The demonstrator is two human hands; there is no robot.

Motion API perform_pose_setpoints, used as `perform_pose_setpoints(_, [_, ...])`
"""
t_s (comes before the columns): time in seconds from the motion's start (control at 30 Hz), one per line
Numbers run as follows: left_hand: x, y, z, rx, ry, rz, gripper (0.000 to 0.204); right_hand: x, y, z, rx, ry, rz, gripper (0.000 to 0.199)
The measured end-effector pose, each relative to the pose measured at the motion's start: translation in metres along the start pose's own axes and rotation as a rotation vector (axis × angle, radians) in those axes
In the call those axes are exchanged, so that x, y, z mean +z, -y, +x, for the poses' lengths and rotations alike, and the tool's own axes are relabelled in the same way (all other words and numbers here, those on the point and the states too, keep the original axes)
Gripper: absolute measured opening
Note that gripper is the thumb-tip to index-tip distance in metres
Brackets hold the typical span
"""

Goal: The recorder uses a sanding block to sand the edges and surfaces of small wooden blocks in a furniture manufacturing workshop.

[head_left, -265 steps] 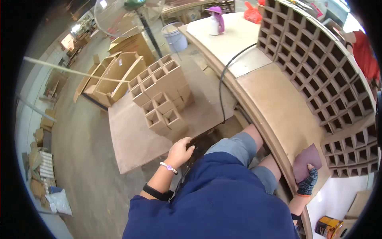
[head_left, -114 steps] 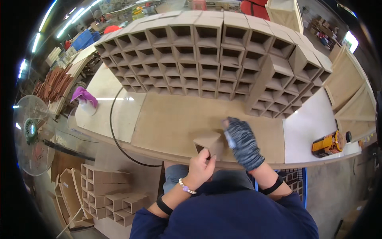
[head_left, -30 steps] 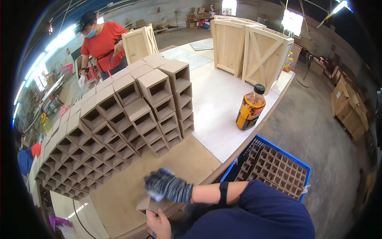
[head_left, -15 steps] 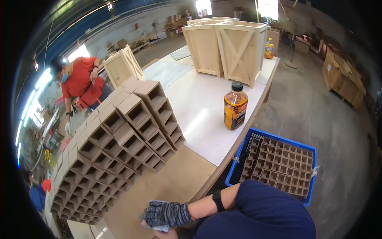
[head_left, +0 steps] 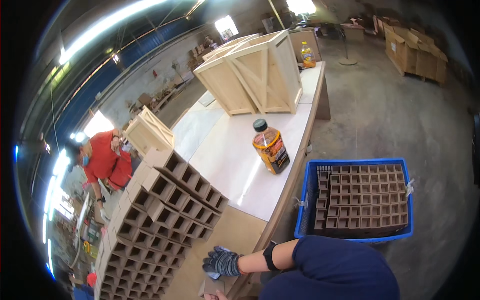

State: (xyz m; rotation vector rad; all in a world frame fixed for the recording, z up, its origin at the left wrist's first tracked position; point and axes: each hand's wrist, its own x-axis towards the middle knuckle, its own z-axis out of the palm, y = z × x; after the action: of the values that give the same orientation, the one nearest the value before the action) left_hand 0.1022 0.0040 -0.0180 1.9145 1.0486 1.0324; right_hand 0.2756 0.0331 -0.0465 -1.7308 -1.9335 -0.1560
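Note:
At the bottom edge, only some bare fingers of my left hand (head_left: 216, 296) show, closed on a small brown square box (head_left: 212, 286). Just above it, my right hand (head_left: 223, 262) wears a grey knitted glove, its fingers curled down over the tan board (head_left: 240, 229). Something pale shows under those fingers; I cannot tell whether it is a cloth or the glove's palm. Left of both hands rises a tall stack of brown square boxes (head_left: 162, 212), their open ends facing me.
A dark-capped bottle with orange contents (head_left: 271, 147) stands on the white tabletop (head_left: 232, 150). Wooden crates (head_left: 255, 75) and a yellow bottle (head_left: 307, 55) are farther back. Right of the table is a blue basket (head_left: 410, 200) of brown boxes. A person in red (head_left: 106, 159) works beyond the stack.
My view has swung, shifting the stack and basket in the picture. The brown box at my left fingers now shows below my gloved right hand.

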Motion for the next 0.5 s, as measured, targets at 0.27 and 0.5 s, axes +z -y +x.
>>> perform_pose_setpoints(0.27, [0.003, -0.004, 0.005, 0.018, -0.081, -0.087, 0.018, -0.003, 0.026, -0.004, -0.113, -0.199, 0.172, 0.032])
perform_pose_setpoints(0.5, [0.005, 0.001, -0.001, -0.005, -0.067, -0.067, 0.014, -0.031, 0.050, -0.007, -0.502, -0.352, 0.253, 0.020])
